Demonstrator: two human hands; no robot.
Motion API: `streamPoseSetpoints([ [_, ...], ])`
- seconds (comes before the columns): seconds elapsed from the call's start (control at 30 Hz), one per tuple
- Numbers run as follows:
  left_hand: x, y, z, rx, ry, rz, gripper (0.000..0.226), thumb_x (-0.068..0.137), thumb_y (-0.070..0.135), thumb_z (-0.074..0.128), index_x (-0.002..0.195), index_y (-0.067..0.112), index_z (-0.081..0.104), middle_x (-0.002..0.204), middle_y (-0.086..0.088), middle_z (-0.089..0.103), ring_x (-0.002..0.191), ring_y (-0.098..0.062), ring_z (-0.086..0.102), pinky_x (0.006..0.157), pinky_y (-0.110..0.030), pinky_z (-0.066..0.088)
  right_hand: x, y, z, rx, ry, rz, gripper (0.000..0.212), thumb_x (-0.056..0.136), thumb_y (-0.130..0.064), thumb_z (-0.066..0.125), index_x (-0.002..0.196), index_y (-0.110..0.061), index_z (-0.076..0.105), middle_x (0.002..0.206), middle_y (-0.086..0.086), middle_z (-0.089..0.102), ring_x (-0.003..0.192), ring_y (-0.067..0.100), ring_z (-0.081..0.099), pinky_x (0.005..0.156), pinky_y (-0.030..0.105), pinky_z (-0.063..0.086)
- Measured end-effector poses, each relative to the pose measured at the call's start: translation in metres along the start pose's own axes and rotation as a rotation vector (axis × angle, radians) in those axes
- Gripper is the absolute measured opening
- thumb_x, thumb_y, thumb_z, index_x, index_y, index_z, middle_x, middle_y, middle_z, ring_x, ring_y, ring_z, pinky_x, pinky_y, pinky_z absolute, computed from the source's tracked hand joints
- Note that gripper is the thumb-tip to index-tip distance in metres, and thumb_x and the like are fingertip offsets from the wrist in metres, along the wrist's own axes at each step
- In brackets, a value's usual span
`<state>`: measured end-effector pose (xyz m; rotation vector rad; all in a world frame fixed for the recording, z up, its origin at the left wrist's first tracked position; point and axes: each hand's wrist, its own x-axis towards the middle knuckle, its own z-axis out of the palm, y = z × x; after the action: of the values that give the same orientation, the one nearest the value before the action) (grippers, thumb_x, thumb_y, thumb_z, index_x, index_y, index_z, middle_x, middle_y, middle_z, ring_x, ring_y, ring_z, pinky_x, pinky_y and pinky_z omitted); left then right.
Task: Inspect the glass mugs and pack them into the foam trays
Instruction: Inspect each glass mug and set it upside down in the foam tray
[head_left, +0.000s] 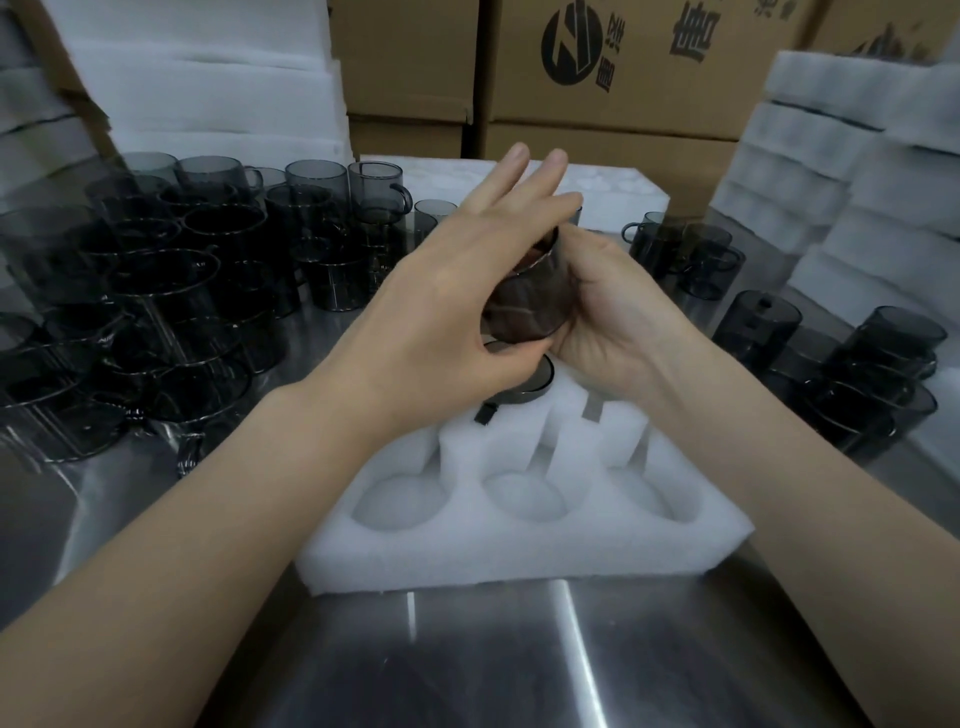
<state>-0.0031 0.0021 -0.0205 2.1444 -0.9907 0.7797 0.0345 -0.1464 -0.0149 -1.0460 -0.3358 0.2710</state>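
A smoky grey glass mug (532, 301) is held tilted above the white foam tray (524, 545). My right hand (613, 317) wraps around its side from the right. My left hand (457, 306) touches it from the left, thumb under its base and fingers spread over its rim. Below the held mug, another mug (524, 387) sits in a back-row pocket of the tray. The tray's three front pockets hold nothing.
Many stacked grey mugs (156, 291) crowd the steel table on the left. More mugs (852, 374) stand on the right. Piles of foam trays (852, 171) rise at the right and back left, with cardboard boxes (623, 67) behind.
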Motion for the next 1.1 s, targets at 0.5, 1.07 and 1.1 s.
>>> streamPoseSetpoints([
  [0.5,0.000,-0.008,0.000,0.002,0.099,-0.174,0.072,0.075,0.008,0.076,0.140,0.008,0.046,0.135,-0.003,0.055,0.123,-0.009,0.048,0.103,-0.011,0.033,0.001,-0.001,0.000,-0.190,0.100,-0.058,0.032,0.097,-0.027,0.052,0.121,-0.006,0.047,0.103,0.022,0.058,0.090,0.032,0.064,0.079,0.051,0.054],
  [1.07,-0.002,-0.007,-0.002,-0.202,-0.008,-0.231,0.079,0.080,0.024,0.074,0.147,0.030,0.033,0.152,0.006,0.037,0.143,-0.005,0.029,0.116,-0.018,0.023,-0.008,-0.018,-0.012,-0.312,0.004,-0.049,0.042,0.091,-0.025,0.058,0.132,-0.012,0.054,0.109,0.008,0.067,0.100,0.024,0.064,0.078,0.047,0.057],
  [1.1,-0.001,-0.009,-0.001,-0.203,-0.013,-0.288,0.084,0.080,0.027,0.076,0.150,0.031,0.030,0.148,0.012,0.038,0.138,-0.002,0.034,0.113,-0.016,0.027,-0.007,-0.020,-0.015,-0.319,0.032,-0.057,0.042,0.089,-0.023,0.062,0.129,-0.014,0.057,0.108,0.007,0.067,0.096,0.022,0.066,0.074,0.046,0.058],
])
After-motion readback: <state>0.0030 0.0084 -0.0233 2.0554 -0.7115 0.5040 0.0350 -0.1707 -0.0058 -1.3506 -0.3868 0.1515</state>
